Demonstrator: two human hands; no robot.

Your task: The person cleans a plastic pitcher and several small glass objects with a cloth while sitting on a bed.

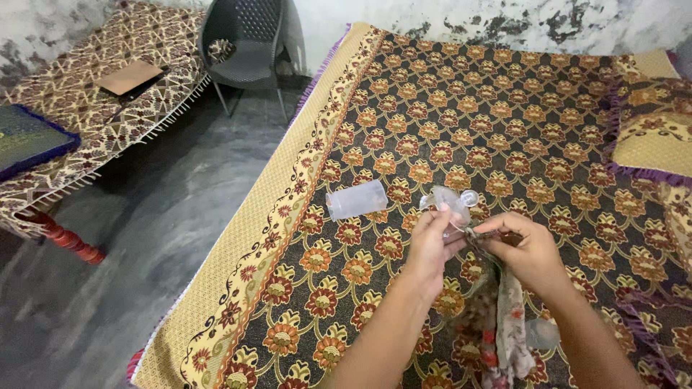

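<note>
Head view: you look down at your two hands over a bed spread with a patterned cover.
Cloth: a flowered rag (510, 328) hangs from your right hand down toward you, just above the bedspread (504, 122).
Right hand: your right hand (530, 248) is closed, pinching the top of the rag between thumb and fingers.
Left hand: your left hand (431, 241) is closed on a small clear plastic piece (453, 204), fingertips at its lower edge; the rag touches it from the right.
Clear tube: a clear plastic cylinder (356, 199) lies on its side on the bedspread, just left of your left hand and apart from it.
Pillow: a matching pillow (652, 140) sits at the far right.
Beyond the bed: a dark plastic chair (245, 47) stands by the wall, and a second cot (94, 108) is at far left.
</note>
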